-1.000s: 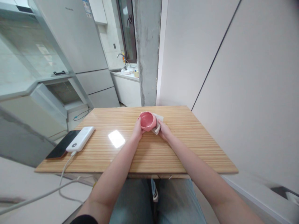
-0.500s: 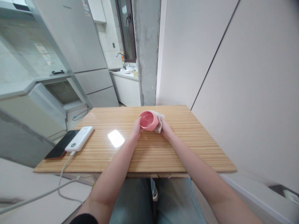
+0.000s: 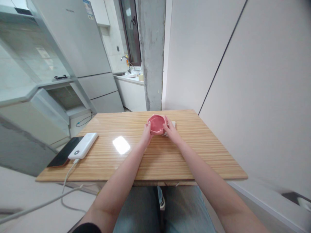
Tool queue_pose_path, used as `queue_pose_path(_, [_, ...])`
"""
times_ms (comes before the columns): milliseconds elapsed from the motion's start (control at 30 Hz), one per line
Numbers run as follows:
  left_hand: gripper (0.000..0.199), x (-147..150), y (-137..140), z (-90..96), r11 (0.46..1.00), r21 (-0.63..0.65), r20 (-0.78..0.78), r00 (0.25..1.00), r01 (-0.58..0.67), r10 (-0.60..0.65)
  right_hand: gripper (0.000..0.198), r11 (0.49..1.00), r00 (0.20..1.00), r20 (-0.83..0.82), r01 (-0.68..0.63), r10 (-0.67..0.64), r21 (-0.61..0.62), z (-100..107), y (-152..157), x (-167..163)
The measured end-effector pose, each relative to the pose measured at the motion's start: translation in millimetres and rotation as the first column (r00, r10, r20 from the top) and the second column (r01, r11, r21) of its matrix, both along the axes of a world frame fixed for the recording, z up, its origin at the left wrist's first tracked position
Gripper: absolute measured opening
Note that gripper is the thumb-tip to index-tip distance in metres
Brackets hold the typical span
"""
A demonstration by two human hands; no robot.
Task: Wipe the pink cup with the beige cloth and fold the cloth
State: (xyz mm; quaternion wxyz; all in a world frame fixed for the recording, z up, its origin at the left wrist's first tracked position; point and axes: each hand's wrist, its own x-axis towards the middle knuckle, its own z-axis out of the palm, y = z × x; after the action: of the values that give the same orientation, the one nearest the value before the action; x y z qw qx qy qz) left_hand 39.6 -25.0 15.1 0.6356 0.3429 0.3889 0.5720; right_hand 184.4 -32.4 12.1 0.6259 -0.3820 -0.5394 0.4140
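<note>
A pink bowl (image 3: pixel 157 124) is held between both hands near the far middle of the table, its opening turned up toward me. My left hand (image 3: pixel 146 132) grips its left side, thumb at the rim. On the right side, my right hand (image 3: pixel 170 130) has its fingers closed over the rim. A pale cloth (image 3: pixel 173 124) lies beneath and behind my right hand, partly hidden by the hand and the bowl.
The wood-grain table (image 3: pixel 201 152) carries a white power bank (image 3: pixel 84 145) resting partly on a dark phone or tablet (image 3: pixel 58 158) at the left. A white cable (image 3: pixel 66 178) runs from the power bank over the front edge. Beyond stand a fridge (image 3: pixel 73 38) and a concrete pillar (image 3: pixel 153 55).
The bowl has turned from facing left to facing upward and shifted slightly right. My right hand has gone from holding the cloth against the bowl to holding the rim; the cloth now lies lower.
</note>
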Motion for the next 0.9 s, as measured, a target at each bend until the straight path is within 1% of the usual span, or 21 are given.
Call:
queue_pose_path(33, [0.044, 1, -1, -0.5, 0.999, 0.028, -0.012, 1.000, 0.029, -0.029, 0.061, 1.000, 1.000, 0.005, -0.017, 0.017, 0.010, 0, 0, -2])
queue_pose_path(67, [0.043, 2, -2, -1.0, 0.996, 0.060, -0.027, 0.998, 0.060, -0.058, 0.061, 1.000, 1.000, 0.005, -0.007, 0.007, 0.028, 0, 1, -2])
queue_pose_path(133, [0.039, 1, -3, -2.1, 0.985, 0.134, -0.109, 0.990, 0.109, -0.095, 0.055, 0.998, 0.998, -0.028, 0.056, -0.054, 0.041, 0, 7, 4])
queue_pose_path(200, [0.031, -2, -3, -3.9, 0.960, 0.241, -0.297, 0.952, 0.143, -0.067, 0.044, 0.989, 0.985, -0.094, 0.146, -0.145, -0.005, -1, 17, 19])
queue_pose_path(233, [0.026, -4, -3, -5.1, 0.937, 0.307, -0.415, 0.909, 0.168, -0.027, 0.041, 0.979, 0.971, -0.121, 0.201, -0.205, -0.042, -1, 22, 29])
queue_pose_path(267, [0.024, -6, -4, -6.6, 0.906, 0.368, -0.530, 0.848, 0.209, 0.019, 0.040, 0.960, 0.952, -0.128, 0.271, -0.278, -0.073, -1, 26, 40])
queue_pose_path(300, [0.025, -9, -4, -8.4, 0.876, 0.407, -0.630, 0.774, 0.259, 0.064, 0.041, 0.927, 0.922, -0.106, 0.364, -0.372, -0.093, -1, 30, 53])
queue_pose_path(333, [0.029, -11, -4, -10.3, 0.854, 0.423, -0.712, 0.694, 0.304, 0.106, 0.043, 0.873, 0.874, -0.056, 0.476, -0.483, -0.101, -2, 33, 66])
queue_pose_path(400, [0.035, -15, -4, -14.0, 0.833, 0.410, -0.824, 0.542, 0.371, 0.165, 0.047, 0.721, 0.727, 0.108, 0.687, -0.678, -0.093, -6, 36, 90])
queue_pose_path(433, [0.035, -16, -3, -15.6, 0.830, 0.389, -0.864, 0.471, 0.399, 0.178, 0.048, 0.647, 0.648, 0.181, 0.759, -0.740, -0.074, -9, 36, 101])
queue_pose_path(467, [0.033, -17, -2, -16.9, 0.829, 0.365, -0.895, 0.404, 0.423, 0.187, 0.049, 0.592, 0.586, 0.246, 0.804, -0.772, -0.058, -12, 36, 111])
queue_pose_path(500, [0.031, -18, -1, -17.8, 0.829, 0.341, -0.919, 0.343, 0.444, 0.194, 0.049, 0.552, 0.539, 0.299, 0.833, -0.788, -0.048, -15, 35, 118])
queue_pose_path(533, [0.030, -18, 0, -18.3, 0.829, 0.320, -0.936, 0.289, 0.459, 0.202, 0.049, 0.526, 0.508, 0.339, 0.849, -0.792, -0.046, -18, 35, 123])
queue_pose_path(600, [0.028, -19, 1, -18.0, 0.832, 0.296, -0.952, 0.220, 0.468, 0.215, 0.049, 0.505, 0.487, 0.389, 0.861, -0.782, -0.062, -23, 34, 128])
queue_pose_path(667, [0.025, -19, 1, -16.2, 0.840, 0.283, -0.958, 0.169, 0.462, 0.230, 0.050, 0.506, 0.493, 0.407, 0.859, -0.769, -0.084, -26, 35, 128])
queue_pose_path(767, [0.015, -20, -2, -12.2, 0.842, 0.280, -0.959, 0.095, 0.460, 0.267, 0.051, 0.515, 0.507, 0.411, 0.851, -0.757, -0.102, -29, 37, 127])
queue_pose_path(833, [0.009, -20, -4, -10.0, 0.827, 0.295, -0.953, 0.083, 0.479, 0.292, 0.052, 0.518, 0.516, 0.411, 0.847, -0.751, -0.117, -29, 38, 127])
queue_pose_path(900, [0.006, -19, -6, -9.1, 0.798, 0.304, -0.950, 0.105, 0.520, 0.294, 0.052, 0.518, 0.519, 0.420, 0.846, -0.745, -0.126, -27, 36, 127])
